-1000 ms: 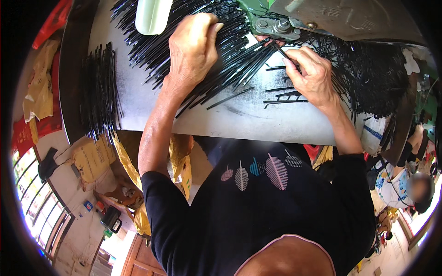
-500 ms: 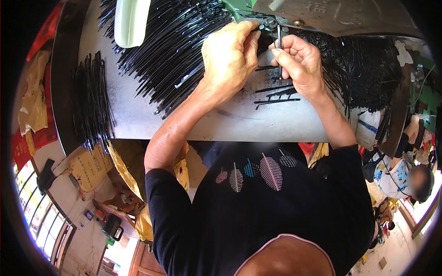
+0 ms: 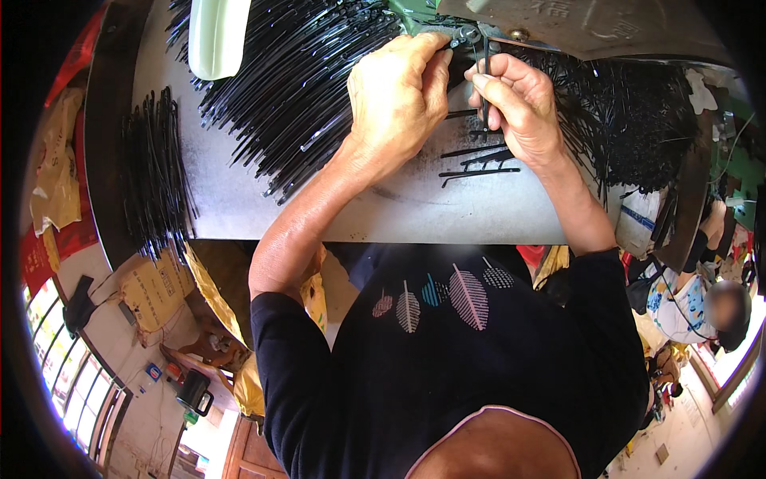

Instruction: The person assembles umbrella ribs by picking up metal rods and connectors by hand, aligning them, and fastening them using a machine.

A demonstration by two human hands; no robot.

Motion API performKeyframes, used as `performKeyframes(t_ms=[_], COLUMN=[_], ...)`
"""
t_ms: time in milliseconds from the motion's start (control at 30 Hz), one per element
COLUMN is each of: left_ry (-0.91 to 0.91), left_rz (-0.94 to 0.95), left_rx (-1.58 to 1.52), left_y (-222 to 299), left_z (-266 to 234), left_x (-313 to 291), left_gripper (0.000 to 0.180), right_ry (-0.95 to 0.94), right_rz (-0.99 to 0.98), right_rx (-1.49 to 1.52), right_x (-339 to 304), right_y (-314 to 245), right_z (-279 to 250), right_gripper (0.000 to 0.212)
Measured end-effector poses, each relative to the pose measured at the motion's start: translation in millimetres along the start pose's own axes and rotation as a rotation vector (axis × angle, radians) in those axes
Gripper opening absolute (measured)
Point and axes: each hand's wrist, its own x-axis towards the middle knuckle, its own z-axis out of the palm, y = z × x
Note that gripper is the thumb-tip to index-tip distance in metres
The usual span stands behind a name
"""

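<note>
With the black rod (image 3: 485, 112) clamped between your right hand (image 3: 519, 104)'s thumb and fingers, its far end beside the metal fitting (image 3: 467, 35), pinch lightly but steadily, and angle your left hand (image 3: 399, 100), whose grip I cannot make out, so the 2 don't knock.

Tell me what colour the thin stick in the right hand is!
The thin stick in the right hand is black; the head view shows it best.
</note>
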Motion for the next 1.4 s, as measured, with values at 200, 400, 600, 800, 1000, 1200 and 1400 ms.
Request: performKeyframes(t_ms=[200,400,600,800,1000,1200,1400], left_ry=[0.074,0.098,0.032,0.043,-0.067,-0.03,-0.267], left_rz=[0.108,0.145,0.091,0.16,0.584,0.554,-0.112], left_rx=[0.072,0.104,0.087,0.178,0.858,0.941,-0.115], left_y=[1.3,-0.7,3.6,2.1,-0.3,13.1,7.0], left_z=[2.7,7.0,2.1,2.5,-5.5,-11.5,-42.1], left_x=[4.8,11.4,10.5,10.4,7.1,2.4,-28.3], left_gripper=[0.015,0.013,0.015,0.019,0.048,0.045,0.018], right_ry=[-0.002,0.02,0.043,0.037,0.007,0.021,0.006], right_rz=[0.013,-0.002,-0.002,-0.007,0.037,0.074,-0.011], right_rx=[0.061,0.059,0.09,0.106,0.124,0.183,0.423], right_x=[0.7,5.2,4.3,4.3,3.8,-2.9,-8.3], right_y=[-5.3,-5.7,-3.2,-2.6,-0.5,3.5,1.9], right_z=[-1.9,-4.7,-3.5,-4.5,-7.4,2.2,20.9], right_gripper=[0.011,0.01,0.01,0.01,0.009,0.011,0.019])
